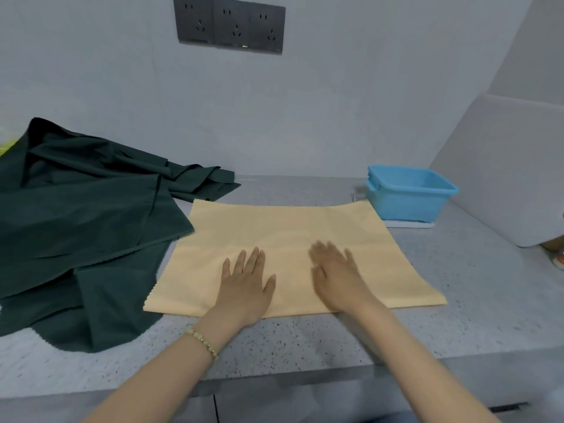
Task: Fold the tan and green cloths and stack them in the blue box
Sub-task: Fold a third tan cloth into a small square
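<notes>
Head cam view, only one angle here. The tan cloth (290, 239) lies flat on the speckled grey desk (457, 300), pretty much dead centre, as a wide rectangle w/ zigzag-cut edges on the left and far sides. Both hands are on top of it, near its front edge.

The left hand (244, 285) is palm down, fingers straight and a bit spread, so that grip is apart and just pressing on the fabric, not holding anything. There's a pale bead bracelet (203, 343) on that wrist. The right hand (338, 276) is just beside it, also on the cloth, but it's blurry. The fingers look stretched out flat, so that grip is apart too afaict, w/ nothing pinched.

The green cloth (76, 215) is a big dark rumpled heap on the left of the desk, running from the back wall to near the front edge. One flap of it overlaps the tan cloth's far left corner.

The blue box (409, 206) sits at the back right of the desk, upright, open side up, on some flat white thing (409, 224). The tan cloth's far right corner ends right at the box; can't tell if they touch.

Other stuff: a dark triple socket panel (230, 24) up on the wall, a white board (503, 166) leaning at the right, and a bit of yellow-green smth (7, 146) poking out at the far left edge behind the green cloth.
</notes>
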A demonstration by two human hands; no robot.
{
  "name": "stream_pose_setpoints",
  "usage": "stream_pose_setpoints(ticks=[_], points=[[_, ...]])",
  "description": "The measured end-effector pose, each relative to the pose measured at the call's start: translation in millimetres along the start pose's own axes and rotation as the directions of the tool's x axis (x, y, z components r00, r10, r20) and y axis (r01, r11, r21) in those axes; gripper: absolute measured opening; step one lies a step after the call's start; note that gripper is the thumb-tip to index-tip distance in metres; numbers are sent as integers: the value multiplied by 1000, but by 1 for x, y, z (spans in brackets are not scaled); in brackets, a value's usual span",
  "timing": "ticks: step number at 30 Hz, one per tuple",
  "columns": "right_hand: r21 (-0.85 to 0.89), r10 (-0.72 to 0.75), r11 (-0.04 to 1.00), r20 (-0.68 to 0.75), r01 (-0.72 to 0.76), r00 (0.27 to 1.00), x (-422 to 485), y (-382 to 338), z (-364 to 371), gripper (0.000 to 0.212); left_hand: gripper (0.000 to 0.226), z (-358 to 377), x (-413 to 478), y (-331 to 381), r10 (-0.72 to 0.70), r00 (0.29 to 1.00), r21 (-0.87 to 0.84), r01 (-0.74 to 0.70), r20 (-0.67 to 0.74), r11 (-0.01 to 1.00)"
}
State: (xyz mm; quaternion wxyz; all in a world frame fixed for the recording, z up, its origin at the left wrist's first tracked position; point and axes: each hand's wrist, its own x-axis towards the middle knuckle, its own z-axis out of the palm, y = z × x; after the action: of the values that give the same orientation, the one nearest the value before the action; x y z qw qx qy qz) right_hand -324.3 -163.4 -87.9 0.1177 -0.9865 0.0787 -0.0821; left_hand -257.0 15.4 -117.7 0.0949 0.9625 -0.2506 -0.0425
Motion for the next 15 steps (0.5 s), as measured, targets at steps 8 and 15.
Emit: stream_pose_setpoints(ticks=[8, 15], points=[[39, -61, 998, 75, 59, 995, 3, -27, 35, 50, 61, 1, 0, -1, -2, 1000, -20, 1, -29, 1000], [4, -64, 998, 82, 64, 995, 4, -24, 37, 50, 55, -10, -6, -52, -66, 996, -63, 63, -56, 996]])
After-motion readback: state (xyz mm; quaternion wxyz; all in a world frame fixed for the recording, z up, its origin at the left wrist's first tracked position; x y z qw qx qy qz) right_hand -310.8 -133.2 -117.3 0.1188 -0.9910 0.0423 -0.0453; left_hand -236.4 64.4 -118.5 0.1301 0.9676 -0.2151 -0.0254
